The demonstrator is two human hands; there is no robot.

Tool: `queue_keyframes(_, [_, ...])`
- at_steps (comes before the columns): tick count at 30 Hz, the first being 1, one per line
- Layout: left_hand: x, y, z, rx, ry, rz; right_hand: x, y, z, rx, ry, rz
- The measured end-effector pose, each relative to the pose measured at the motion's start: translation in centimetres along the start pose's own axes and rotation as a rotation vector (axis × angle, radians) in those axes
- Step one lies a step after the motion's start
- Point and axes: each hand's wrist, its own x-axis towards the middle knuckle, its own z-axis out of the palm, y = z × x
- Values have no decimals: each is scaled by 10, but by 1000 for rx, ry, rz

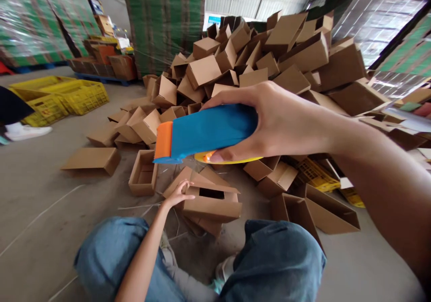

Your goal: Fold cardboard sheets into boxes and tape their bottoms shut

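Note:
My right hand (266, 122) is raised close to the camera, wrapped round a blue tape dispenser (212, 129). It has an orange part at its left end and a yellow part along its underside. Lower down, between my bent knees, a cardboard box (212, 210) sits on other cardboard with its top flaps partly apart, leaving a dark gap. My left hand (178, 194) grips this box at its left end, with fingers and thumb at the edge.
A large heap of cardboard boxes (204, 71) rises ahead. A box (143, 181) and another box (90, 160) lie at left. Yellow crates (81, 98) stand farther left, near another person's shoe (28, 132). Open boxes (332, 212) lie at right.

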Motion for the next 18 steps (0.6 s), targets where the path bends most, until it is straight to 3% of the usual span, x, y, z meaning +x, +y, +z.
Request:
queue_keyframes(10, [4,-31,22,-104,64,-32,15,-1,4,58,19,-117])
queue_keyframes(18, [7,-44,34,-138,115,-116,8,17,-3,68,-17,-92])
